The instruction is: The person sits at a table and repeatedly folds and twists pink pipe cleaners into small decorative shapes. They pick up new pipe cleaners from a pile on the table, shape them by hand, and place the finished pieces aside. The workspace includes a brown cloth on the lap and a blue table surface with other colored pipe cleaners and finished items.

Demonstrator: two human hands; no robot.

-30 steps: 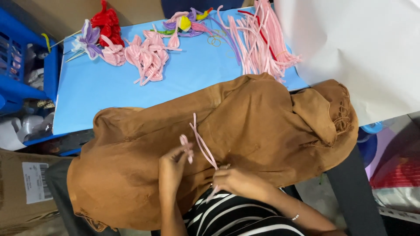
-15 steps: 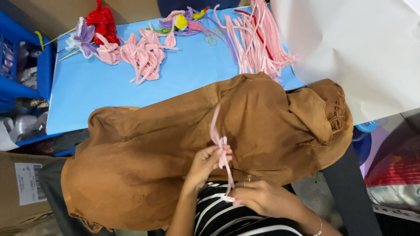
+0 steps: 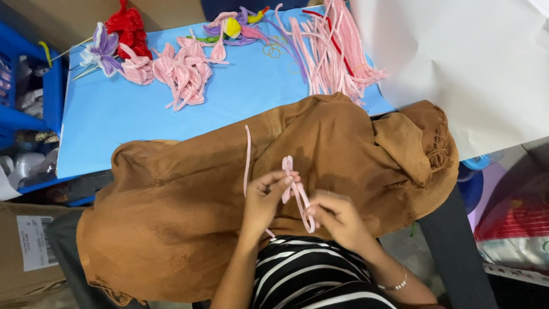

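Observation:
My left hand (image 3: 264, 197) pinches a folded pink pipe cleaner (image 3: 293, 183) near its looped top. My right hand (image 3: 338, 220) grips the lower strands of the same pipe cleaner. One long free end rises to the left of my left hand. Both hands work just above a brown cloth (image 3: 189, 212) draped over my lap, in front of my striped top (image 3: 311, 277).
A blue table (image 3: 240, 103) beyond the cloth carries bent pink pipe-cleaner petals (image 3: 183, 71), a bundle of straight pink pipe cleaners (image 3: 334, 54), a red flower (image 3: 127, 26) and purple and yellow flowers (image 3: 231, 26). White paper (image 3: 457, 63) lies right, a blue crate (image 3: 28, 86) left.
The pipe cleaner has been folded into a tighter loop between my hands. Both hands have shifted slightly, and the free end now stands up to the left.

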